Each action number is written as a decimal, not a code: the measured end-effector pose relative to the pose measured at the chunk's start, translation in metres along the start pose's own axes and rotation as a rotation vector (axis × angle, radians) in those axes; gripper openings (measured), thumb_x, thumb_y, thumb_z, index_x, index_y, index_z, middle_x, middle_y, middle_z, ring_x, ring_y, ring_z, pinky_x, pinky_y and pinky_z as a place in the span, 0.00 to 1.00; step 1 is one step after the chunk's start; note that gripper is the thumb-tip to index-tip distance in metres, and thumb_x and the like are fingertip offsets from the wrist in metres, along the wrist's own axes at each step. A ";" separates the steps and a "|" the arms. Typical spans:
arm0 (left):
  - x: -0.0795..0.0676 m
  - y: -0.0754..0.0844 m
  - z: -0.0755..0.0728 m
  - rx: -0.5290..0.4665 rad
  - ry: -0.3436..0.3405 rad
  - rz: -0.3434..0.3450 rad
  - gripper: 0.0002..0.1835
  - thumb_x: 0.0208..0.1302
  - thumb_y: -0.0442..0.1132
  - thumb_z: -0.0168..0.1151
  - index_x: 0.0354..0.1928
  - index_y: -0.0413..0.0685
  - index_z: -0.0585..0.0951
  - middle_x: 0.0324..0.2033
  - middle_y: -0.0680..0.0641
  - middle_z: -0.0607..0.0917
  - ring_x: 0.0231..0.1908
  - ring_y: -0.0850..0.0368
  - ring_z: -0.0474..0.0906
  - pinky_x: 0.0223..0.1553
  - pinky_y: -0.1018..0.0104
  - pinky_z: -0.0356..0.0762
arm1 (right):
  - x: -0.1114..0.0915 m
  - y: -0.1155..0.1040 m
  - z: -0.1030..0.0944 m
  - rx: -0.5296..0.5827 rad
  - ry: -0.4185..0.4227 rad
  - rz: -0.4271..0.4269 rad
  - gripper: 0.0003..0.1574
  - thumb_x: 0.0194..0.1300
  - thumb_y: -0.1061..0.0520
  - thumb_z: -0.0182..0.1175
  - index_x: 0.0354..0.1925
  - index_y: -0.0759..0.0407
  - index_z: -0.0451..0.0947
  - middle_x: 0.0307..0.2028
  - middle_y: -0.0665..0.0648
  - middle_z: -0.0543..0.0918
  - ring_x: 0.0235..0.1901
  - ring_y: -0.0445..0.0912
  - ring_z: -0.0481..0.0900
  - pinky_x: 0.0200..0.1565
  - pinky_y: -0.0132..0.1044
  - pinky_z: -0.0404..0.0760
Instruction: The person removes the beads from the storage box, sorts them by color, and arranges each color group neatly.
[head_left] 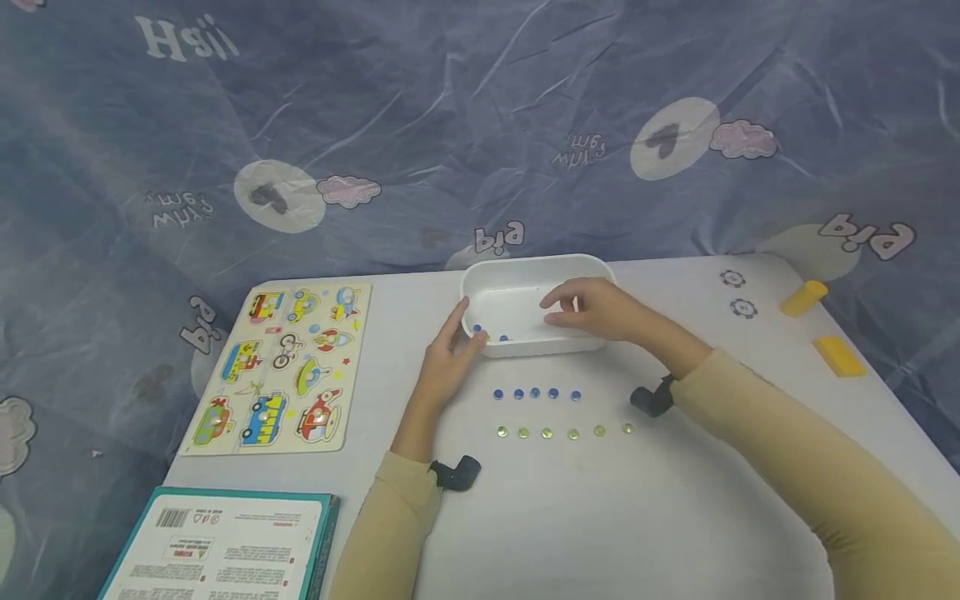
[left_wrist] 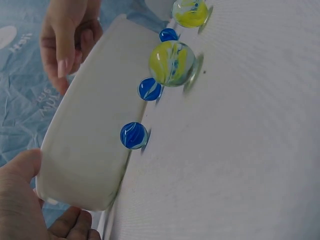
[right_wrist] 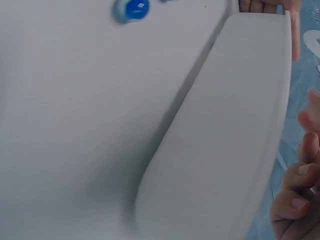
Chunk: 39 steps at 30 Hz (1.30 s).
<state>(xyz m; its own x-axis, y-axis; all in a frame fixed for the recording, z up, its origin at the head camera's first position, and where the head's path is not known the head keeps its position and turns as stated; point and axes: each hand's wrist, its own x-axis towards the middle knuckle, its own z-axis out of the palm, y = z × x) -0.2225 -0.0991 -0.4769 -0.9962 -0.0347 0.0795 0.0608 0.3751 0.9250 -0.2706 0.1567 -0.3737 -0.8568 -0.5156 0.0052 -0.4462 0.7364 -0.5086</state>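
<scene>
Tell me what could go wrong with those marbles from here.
The row of blue marbles sits loose on the near side of the white tray; dragging the tray nearer might scatter it. The left hand grips the tray's end, so a tilt could roll the marbles inside.

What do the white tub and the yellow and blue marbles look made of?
White tub: probably plastic, smooth and satiny, with rounded corners. Yellow marbles: likely glass, glossy; colour shows inside clear bodies. Blue marbles: likely glass, shiny with pale streaks.
</scene>
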 end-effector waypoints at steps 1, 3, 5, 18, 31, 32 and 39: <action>0.000 0.000 0.000 0.000 -0.003 -0.002 0.32 0.63 0.61 0.55 0.65 0.91 0.53 0.72 0.62 0.57 0.71 0.53 0.56 0.70 0.49 0.57 | 0.007 -0.002 0.002 -0.007 -0.022 0.000 0.19 0.58 0.47 0.67 0.48 0.48 0.82 0.27 0.49 0.77 0.28 0.45 0.71 0.30 0.35 0.74; 0.000 0.001 0.001 0.004 -0.009 -0.008 0.32 0.63 0.61 0.55 0.65 0.91 0.53 0.71 0.63 0.57 0.71 0.53 0.56 0.70 0.49 0.57 | 0.020 -0.004 0.008 -0.019 -0.073 0.000 0.19 0.58 0.46 0.67 0.48 0.46 0.83 0.26 0.49 0.77 0.29 0.45 0.71 0.33 0.35 0.74; 0.001 0.001 0.001 0.005 -0.012 -0.009 0.32 0.63 0.61 0.55 0.66 0.91 0.53 0.71 0.64 0.57 0.71 0.53 0.56 0.70 0.48 0.56 | 0.030 -0.006 0.014 -0.024 -0.123 0.006 0.19 0.57 0.45 0.67 0.47 0.46 0.83 0.26 0.49 0.77 0.29 0.44 0.72 0.34 0.35 0.75; 0.002 0.001 0.001 -0.023 -0.027 0.008 0.32 0.63 0.61 0.56 0.66 0.90 0.54 0.71 0.63 0.57 0.72 0.54 0.55 0.71 0.50 0.56 | 0.059 -0.021 0.041 -0.053 -0.301 0.019 0.11 0.58 0.55 0.66 0.41 0.46 0.86 0.25 0.49 0.81 0.29 0.43 0.75 0.38 0.34 0.76; 0.001 0.000 -0.001 -0.014 -0.027 0.008 0.32 0.63 0.61 0.55 0.66 0.90 0.53 0.71 0.65 0.57 0.72 0.56 0.54 0.71 0.52 0.56 | 0.067 -0.021 0.049 -0.061 -0.316 0.040 0.10 0.58 0.52 0.65 0.41 0.45 0.85 0.27 0.48 0.83 0.30 0.43 0.76 0.39 0.35 0.78; 0.001 0.000 -0.001 -0.013 -0.027 0.010 0.32 0.63 0.62 0.55 0.66 0.90 0.53 0.71 0.65 0.57 0.72 0.56 0.55 0.71 0.52 0.56 | 0.068 -0.022 0.049 -0.060 -0.317 0.041 0.11 0.58 0.52 0.65 0.41 0.45 0.85 0.29 0.47 0.84 0.31 0.43 0.77 0.41 0.36 0.78; 0.001 -0.001 -0.003 -0.012 -0.023 0.010 0.33 0.62 0.62 0.55 0.66 0.90 0.53 0.71 0.65 0.57 0.72 0.55 0.55 0.71 0.50 0.56 | 0.071 -0.026 0.049 -0.100 -0.313 0.036 0.09 0.57 0.51 0.66 0.39 0.46 0.85 0.30 0.48 0.84 0.33 0.44 0.77 0.42 0.38 0.77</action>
<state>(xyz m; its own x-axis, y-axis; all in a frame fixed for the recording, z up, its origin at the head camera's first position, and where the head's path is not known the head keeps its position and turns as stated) -0.2238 -0.1023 -0.4766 -0.9967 -0.0100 0.0805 0.0713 0.3639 0.9287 -0.3066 0.0792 -0.4025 -0.7586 -0.5866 -0.2836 -0.4537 0.7879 -0.4163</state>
